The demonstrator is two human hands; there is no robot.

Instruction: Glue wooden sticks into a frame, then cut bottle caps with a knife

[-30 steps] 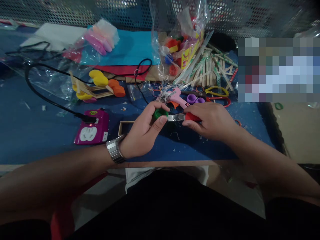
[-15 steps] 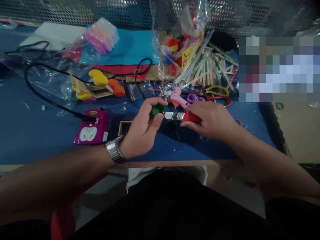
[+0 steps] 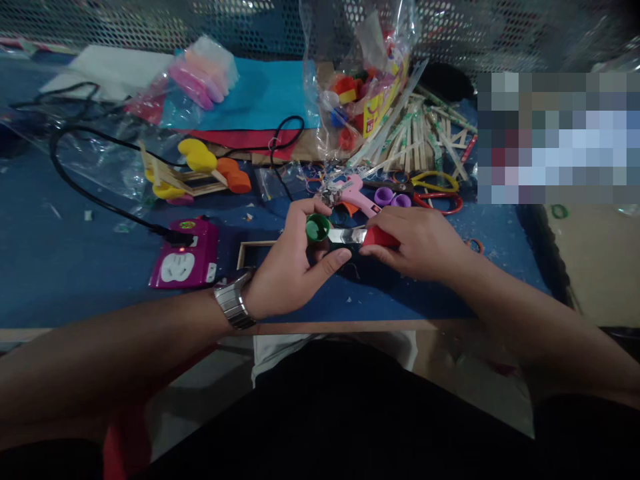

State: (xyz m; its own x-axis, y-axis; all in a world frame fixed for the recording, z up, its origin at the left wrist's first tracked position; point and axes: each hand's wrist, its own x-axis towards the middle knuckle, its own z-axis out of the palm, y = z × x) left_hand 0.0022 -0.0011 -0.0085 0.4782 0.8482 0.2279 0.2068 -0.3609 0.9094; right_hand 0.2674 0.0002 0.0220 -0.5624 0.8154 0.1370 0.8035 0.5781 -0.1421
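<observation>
A small round green cap [image 3: 318,228] sits in my left hand [image 3: 290,267], its hollow side facing up, with the thumb stretched out below it. My right hand [image 3: 417,240] is closed around the red handle of a cutter knife [image 3: 381,237]. The knife's bare metal blade points left, and its tip meets the right side of the green cap. Behind both hands lies a pink glue gun [image 3: 361,195]. A wooden stick frame [image 3: 257,245] is partly hidden behind my left hand.
A purple power socket [image 3: 185,257] with a black cable stands at left. Yellow and orange pieces on sticks [image 3: 200,177], scissors [image 3: 440,202], purple rings [image 3: 393,197], wooden sticks [image 3: 415,143] and a plastic bag of colourful parts [image 3: 350,100] lie farther back.
My left thumb has moved off the green cap, out to the right and down. The cap has turned and shifted slightly down, showing more of its inside. The knife has lowered slightly.
</observation>
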